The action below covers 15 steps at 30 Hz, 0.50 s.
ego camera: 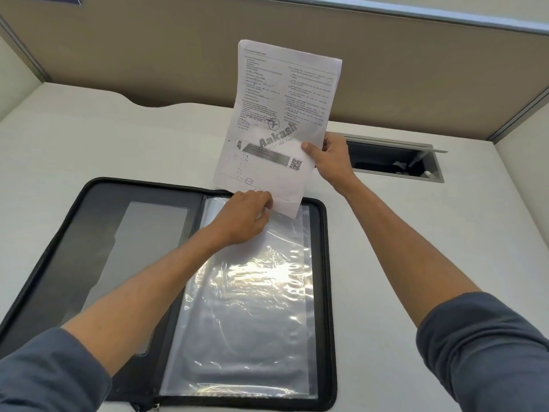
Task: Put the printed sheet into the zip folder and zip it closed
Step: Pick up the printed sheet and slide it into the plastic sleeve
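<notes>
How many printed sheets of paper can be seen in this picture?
1. The printed sheet is held upright above the far edge of the open zip folder, gripped by the right hand and left hand. Others may be hidden beneath the plastic sleeves.

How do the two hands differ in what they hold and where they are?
The left hand is low, at the top edge of the clear sleeve in the open folder; the right hand is higher, off the folder. The left pinches the sheet's bottom edge, the right its right edge. Both grip the same sheet.
</notes>
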### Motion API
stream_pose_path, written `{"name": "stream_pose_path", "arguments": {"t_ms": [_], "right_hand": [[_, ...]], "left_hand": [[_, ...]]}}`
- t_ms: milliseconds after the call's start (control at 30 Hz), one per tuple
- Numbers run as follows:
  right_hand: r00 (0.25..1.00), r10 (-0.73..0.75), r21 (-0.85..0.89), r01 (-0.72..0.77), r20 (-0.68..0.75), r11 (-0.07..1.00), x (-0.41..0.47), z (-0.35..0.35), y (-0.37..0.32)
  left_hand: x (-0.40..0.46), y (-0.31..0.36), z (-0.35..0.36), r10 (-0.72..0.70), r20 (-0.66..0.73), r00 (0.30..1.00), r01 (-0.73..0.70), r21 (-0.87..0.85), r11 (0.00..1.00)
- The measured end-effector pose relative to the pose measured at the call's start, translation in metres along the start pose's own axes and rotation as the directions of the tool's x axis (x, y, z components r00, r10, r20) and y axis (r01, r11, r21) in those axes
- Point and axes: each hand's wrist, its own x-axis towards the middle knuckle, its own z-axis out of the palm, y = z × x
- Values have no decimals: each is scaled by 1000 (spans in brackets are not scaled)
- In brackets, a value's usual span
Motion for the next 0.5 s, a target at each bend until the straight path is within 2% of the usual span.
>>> {"name": "stream_pose_path", "arguments": {"t_ms": [233, 500], "right_hand": [[999, 27, -38, -26, 38, 999, 7, -2, 5], [992, 50, -106, -37, 117, 994, 22, 1, 10]], "left_hand": [[3, -34, -16, -160, 10, 987, 154, 223, 963], [5, -66, -44, -164, 115, 980, 158, 64, 985]]}}
